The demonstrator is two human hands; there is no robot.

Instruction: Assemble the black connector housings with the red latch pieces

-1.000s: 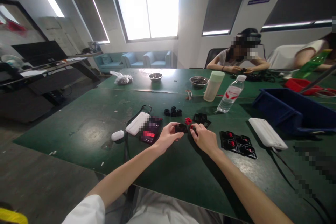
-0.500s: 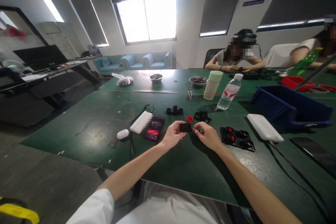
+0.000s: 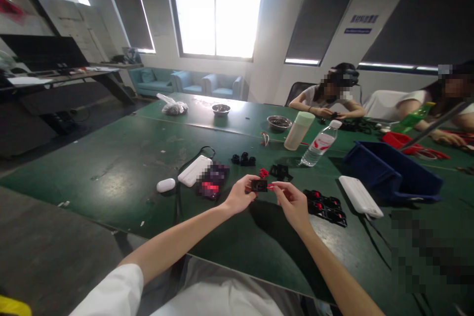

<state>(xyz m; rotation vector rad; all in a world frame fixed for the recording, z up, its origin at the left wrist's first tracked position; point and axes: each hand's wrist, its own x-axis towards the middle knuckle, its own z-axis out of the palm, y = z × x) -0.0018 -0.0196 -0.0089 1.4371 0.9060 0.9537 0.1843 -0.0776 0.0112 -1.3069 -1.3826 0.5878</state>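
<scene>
Workshop-like room: green worktable bearing small black parts, metal bowls and a blue bin (sofas behind).

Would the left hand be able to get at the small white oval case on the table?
Probably yes: nothing seems to cover the white oval case, though the left hand is holding a black part.

The left hand holds a black part; the right hand pinches a red piece beside it.
</scene>
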